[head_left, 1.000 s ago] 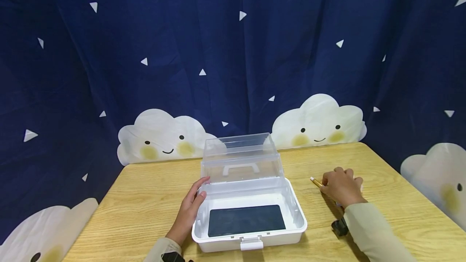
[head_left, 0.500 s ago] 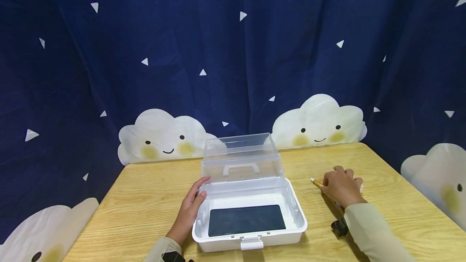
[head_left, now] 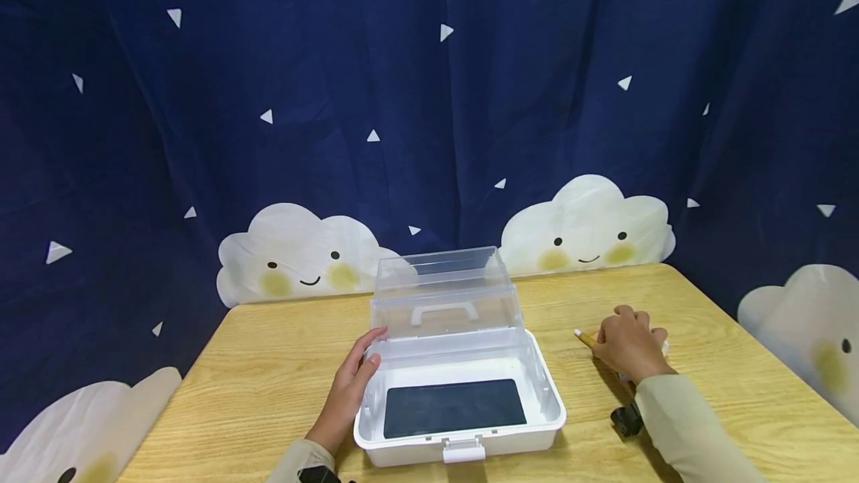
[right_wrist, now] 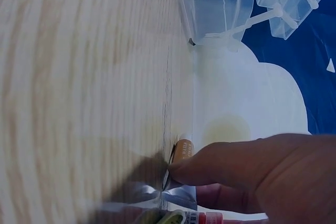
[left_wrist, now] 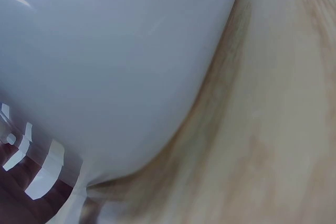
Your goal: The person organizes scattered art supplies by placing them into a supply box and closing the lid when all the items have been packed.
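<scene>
A white plastic storage box [head_left: 543, 434] stands at the table's middle, its clear lid [head_left: 443, 282] raised at the back. Inside lies a flat dark rectangular panel [head_left: 455, 408]. My left hand [head_left: 349, 387] rests along the box's left side, fingers extended to the lid's corner and thumb at the rim. On the right, my right hand [head_left: 629, 345] pinches a slim orange tube [head_left: 585, 337] with a white tip. In the right wrist view the thumb presses on this tube, which bears small lettering. A red-capped item [right_wrist: 212, 217] lies just beneath that hand, mostly hidden.
The wooden table [head_left: 268, 364] spreads to both sides of the box. A white latch [head_left: 464, 449] juts from the box's front. Behind the table hangs a dark blue curtain [head_left: 456, 110] with white clouds. A pale object [head_left: 664, 347] shows partly beyond the right hand.
</scene>
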`<act>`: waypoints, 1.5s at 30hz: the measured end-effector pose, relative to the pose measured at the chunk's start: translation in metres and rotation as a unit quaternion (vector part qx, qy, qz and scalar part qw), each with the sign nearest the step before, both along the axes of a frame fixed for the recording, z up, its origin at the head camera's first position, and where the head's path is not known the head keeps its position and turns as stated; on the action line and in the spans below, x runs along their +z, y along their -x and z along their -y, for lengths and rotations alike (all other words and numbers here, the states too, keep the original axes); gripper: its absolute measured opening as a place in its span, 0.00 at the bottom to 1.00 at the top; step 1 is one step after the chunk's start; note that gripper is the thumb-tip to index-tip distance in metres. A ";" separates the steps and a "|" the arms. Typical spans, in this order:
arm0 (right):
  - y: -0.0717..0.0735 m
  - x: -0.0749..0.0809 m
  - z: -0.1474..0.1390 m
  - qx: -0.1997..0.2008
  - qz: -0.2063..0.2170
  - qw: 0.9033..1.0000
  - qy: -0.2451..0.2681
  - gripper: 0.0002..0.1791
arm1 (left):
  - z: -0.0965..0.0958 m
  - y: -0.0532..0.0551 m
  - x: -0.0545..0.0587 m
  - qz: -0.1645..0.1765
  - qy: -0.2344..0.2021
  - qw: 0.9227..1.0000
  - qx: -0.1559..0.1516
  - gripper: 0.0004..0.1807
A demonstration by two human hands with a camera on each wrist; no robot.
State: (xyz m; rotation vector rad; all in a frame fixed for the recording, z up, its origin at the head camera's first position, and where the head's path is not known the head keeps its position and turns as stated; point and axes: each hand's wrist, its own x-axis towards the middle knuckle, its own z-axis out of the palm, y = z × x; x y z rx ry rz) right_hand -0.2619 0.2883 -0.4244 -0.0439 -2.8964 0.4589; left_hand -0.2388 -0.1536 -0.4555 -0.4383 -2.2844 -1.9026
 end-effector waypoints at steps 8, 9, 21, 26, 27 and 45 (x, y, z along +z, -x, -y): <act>0.000 0.003 0.000 -0.003 0.003 1.000 -0.004 0.08 | 0.000 -0.001 0.000 0.004 0.001 1.000 0.001 0.21; 0.000 0.003 0.000 -0.002 0.001 1.000 -0.003 0.08 | -0.001 -0.001 0.000 0.007 0.001 1.000 0.001 0.21; 0.005 0.004 0.005 0.011 -0.032 0.999 0.014 0.06 | 0.003 0.000 0.000 0.004 -0.005 1.000 -0.004 0.21; 0.007 0.012 0.009 0.019 -0.042 0.999 0.027 0.05 | 0.002 0.000 0.001 0.004 -0.011 1.000 -0.008 0.21; 0.007 0.014 0.009 0.021 -0.043 0.998 0.028 0.05 | 0.002 0.000 0.001 0.003 -0.012 1.000 -0.009 0.21; 0.029 0.046 0.025 0.033 -0.070 0.993 0.092 0.07 | 0.001 0.001 -0.002 -0.001 -0.029 0.999 -0.016 0.21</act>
